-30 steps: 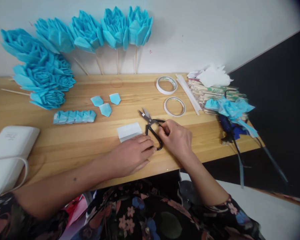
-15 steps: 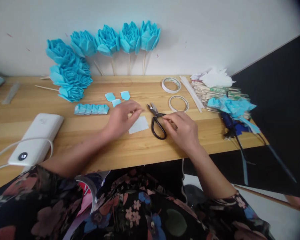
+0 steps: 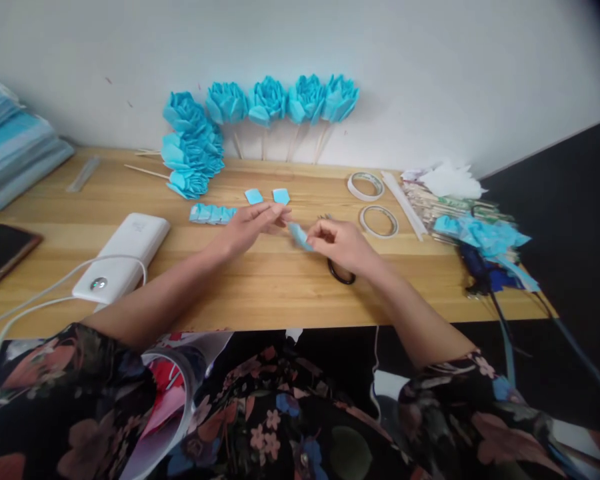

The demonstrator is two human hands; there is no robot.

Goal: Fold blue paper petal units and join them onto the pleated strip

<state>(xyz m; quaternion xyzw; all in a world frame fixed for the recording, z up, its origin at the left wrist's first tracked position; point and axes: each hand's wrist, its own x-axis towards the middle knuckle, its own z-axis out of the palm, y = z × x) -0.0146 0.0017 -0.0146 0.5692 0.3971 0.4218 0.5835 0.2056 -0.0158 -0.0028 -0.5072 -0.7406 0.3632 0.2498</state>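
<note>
A small folded blue paper petal (image 3: pixel 300 237), blurred by motion, is pinched in the fingertips of my right hand (image 3: pixel 343 247). My left hand (image 3: pixel 255 227) is closed with its fingertips at the petal's upper end; what they hold is too small and blurred to make out. Black-handled scissors (image 3: pixel 341 273) lie partly hidden under my right hand. Just beyond my left hand are two loose blue paper petals (image 3: pixel 281 196). A row of folded blue petals (image 3: pixel 213 214) lies by my left wrist, its right end covered.
Blue paper flowers (image 3: pixel 267 100) on sticks lean against the wall, with more piled (image 3: pixel 190 150) at left. Two tape rolls (image 3: pixel 366 187), sticks (image 3: pixel 440 200) and blue scraps (image 3: pixel 485 230) lie right. At left are a power bank (image 3: pixel 125 253), phone (image 3: pixel 5 253) and stacked blue sheets (image 3: pixel 17 150).
My right hand has left the scissors and now pinches a blue petal, with my left hand close by. The white paper is gone from the tabletop; a white scrap shows at the front edge.
</note>
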